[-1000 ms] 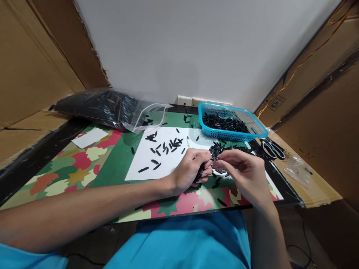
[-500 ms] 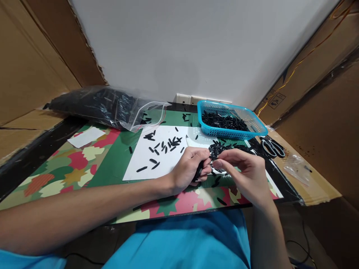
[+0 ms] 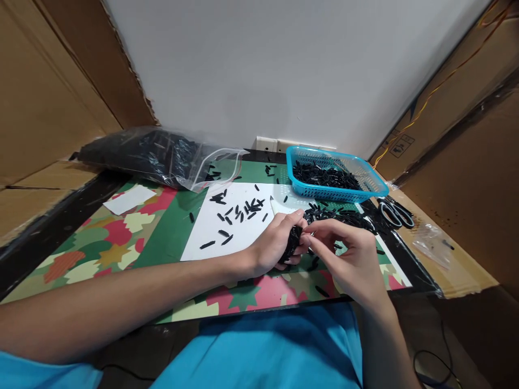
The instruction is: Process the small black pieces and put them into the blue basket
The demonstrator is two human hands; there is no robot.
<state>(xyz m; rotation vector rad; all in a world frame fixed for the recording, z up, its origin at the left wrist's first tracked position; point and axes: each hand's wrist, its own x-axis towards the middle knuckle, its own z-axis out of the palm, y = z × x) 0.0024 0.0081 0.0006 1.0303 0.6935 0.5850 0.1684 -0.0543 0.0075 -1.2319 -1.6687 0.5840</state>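
Note:
My left hand (image 3: 279,240) is curled around a clump of small black pieces (image 3: 292,244), dark and slightly shiny. Close against its fingertips, my right hand (image 3: 346,251) has thumb and forefinger pinched together; whatever sits between those tips is too small to make out. Beyond my hands lies a heap of loose black slender pieces (image 3: 344,217). More of them are scattered over a white sheet (image 3: 198,246) to the left.
A blue plastic basket (image 3: 340,193) full of black pieces stands at the back right. Scissors (image 3: 395,213) and a small clear bag (image 3: 432,246) lie right of it. At the back left rests a large clear bag of black material (image 3: 150,154), near a white paper piece (image 3: 130,199).
My left hand has opened slightly, showing more of the black clump. My right hand has shifted a little down and left, still pinched by the left fingertips. The view has moved slightly.

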